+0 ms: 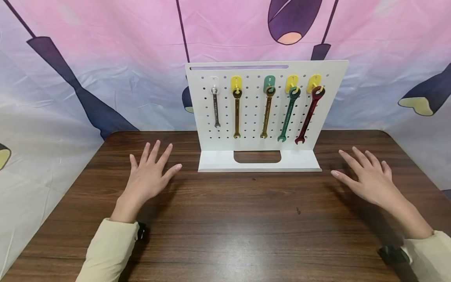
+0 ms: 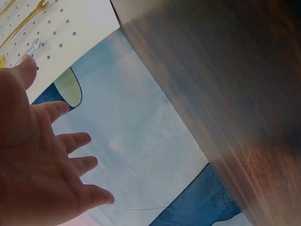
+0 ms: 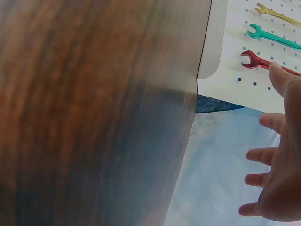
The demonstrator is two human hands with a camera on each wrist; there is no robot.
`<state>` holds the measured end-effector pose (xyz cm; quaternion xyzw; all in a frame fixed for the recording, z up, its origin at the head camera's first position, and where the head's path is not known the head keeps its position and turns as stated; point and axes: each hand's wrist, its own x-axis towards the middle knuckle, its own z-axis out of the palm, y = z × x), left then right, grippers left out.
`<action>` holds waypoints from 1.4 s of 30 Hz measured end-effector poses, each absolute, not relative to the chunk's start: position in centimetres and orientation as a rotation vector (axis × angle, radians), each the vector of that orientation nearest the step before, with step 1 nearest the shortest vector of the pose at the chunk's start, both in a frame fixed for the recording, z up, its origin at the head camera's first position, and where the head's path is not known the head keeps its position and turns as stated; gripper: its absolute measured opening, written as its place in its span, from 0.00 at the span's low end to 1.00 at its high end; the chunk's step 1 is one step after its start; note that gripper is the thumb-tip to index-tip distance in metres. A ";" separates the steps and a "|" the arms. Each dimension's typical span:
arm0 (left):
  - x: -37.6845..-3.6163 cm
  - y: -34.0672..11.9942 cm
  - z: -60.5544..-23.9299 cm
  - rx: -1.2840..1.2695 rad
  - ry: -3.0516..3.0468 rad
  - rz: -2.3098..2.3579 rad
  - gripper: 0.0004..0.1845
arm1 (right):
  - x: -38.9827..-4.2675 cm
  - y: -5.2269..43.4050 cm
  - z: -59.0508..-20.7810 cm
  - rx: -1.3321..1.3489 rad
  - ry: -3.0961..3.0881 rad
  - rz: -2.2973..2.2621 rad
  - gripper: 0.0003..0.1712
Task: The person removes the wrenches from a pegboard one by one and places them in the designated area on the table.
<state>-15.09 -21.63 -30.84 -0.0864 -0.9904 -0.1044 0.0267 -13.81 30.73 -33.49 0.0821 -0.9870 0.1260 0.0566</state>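
Both hands are spread with fingers apart and hold nothing. My left hand [image 1: 146,178] hovers over the table left of a white pegboard stand [image 1: 225,161]; my right hand [image 1: 373,182] is over the table to its right. Several combination wrenches hang by their ring ends from hooks on the board. From left to right they are a small silver wrench [image 1: 216,107], a gold wrench [image 1: 237,115], another gold wrench [image 1: 266,113], a green wrench [image 1: 288,115] and a red wrench [image 1: 309,117]. In the right wrist view, the red wrench [image 3: 254,60] appears beyond the thumb.
The brown wooden table [image 1: 239,219] stretches in front of the stand, with small dark marks on its top. A patterned pink and blue cloth [image 1: 141,58] hangs behind it. The hooks are yellow, green and whitish, such as the yellow hook [image 1: 236,83].
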 end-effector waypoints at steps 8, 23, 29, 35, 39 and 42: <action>-15.6 -21.5 -30.6 -0.270 -3.066 -0.417 0.40 | -13.9 30.5 -33.5 0.347 -2.936 0.538 0.38; -19.4 -20.9 -28.6 -0.398 -2.985 -0.904 0.38 | -14.3 29.7 -32.3 0.512 -2.924 0.785 0.32; -21.8 -20.3 -27.7 -0.194 -2.847 -1.316 0.33 | -14.3 29.3 -32.0 0.474 -2.969 0.822 0.31; -23.5 -19.4 -26.9 -0.071 -2.702 -1.673 0.29 | -14.4 29.0 -31.8 0.462 -2.998 0.836 0.31; -24.4 -18.6 -26.4 -0.020 -2.660 -1.744 0.27 | -14.6 28.8 -31.9 0.474 -3.004 0.827 0.30; -25.0 -17.9 -26.0 -0.006 -2.622 -1.743 0.24 | -14.6 28.6 -31.9 0.487 -3.002 0.825 0.30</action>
